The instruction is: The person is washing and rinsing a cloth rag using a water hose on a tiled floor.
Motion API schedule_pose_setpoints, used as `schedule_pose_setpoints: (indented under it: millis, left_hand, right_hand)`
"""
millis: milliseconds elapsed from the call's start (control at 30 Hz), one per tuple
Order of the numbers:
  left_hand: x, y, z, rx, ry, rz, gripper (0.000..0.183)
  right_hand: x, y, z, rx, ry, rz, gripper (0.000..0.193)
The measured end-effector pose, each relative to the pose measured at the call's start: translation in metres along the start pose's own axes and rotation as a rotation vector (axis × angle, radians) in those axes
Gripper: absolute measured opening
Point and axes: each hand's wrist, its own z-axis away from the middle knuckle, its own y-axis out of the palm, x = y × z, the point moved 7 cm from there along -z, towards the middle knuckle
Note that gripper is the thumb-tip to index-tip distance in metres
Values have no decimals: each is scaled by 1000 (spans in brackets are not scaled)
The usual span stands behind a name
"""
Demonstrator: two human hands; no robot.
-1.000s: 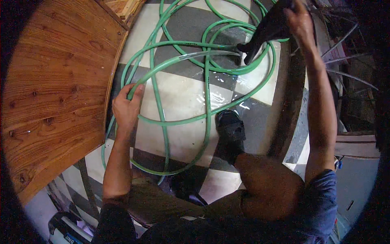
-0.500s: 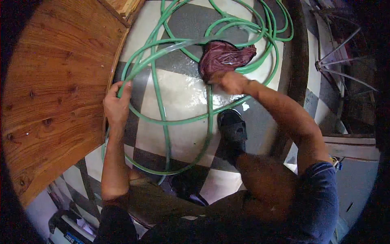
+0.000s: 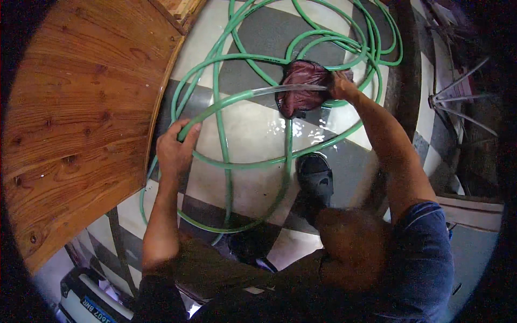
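My left hand (image 3: 176, 148) is closed around a green hose (image 3: 229, 101) near its end, beside the wooden panel. From the hose a clear stream of water (image 3: 274, 89) arcs right onto a wet maroon piece of fabric or leather (image 3: 301, 103) with a black edge. Its exact kind I cannot make out. At the right end of this crumpled piece, my right hand (image 3: 343, 86) grips it, with the fingers partly hidden. The piece is just over the wet checkered floor (image 3: 247, 129), on or close above the hose loops.
Loops of the same hose spread over the floor around my feet. A brown wooden panel (image 3: 81, 124) stands along the left. My sandalled foot (image 3: 315, 175) is below the maroon piece. Thin metal rods (image 3: 458, 98) splay out at the right, past a dark ledge.
My right hand has shifted from the maroon piece's lower edge to its right end. The hose end has swung lower, and its stream now falls across the piece.
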Motion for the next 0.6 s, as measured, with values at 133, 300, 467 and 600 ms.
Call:
schedule_pose_setpoints:
  millis: [133, 300, 467, 600]
  left_hand:
    - [-5, -7, 3, -36, 2, -33, 27]
    - [-17, -9, -1, -24, 19, -34, 28]
    - [-10, 2, -6, -21, 104, 10, 28]
    - [-11, 6, -4, -1, 46, 11, 30]
  right_hand:
    - [-1, -2, 3, 117, 214, -25, 49]
    - [-18, 24, 3, -100, 122, 11, 41]
    - [32, -64, 16, -387, -136, -376, 23]
    - [36, -82, 18, -405, 40, -201, 25]
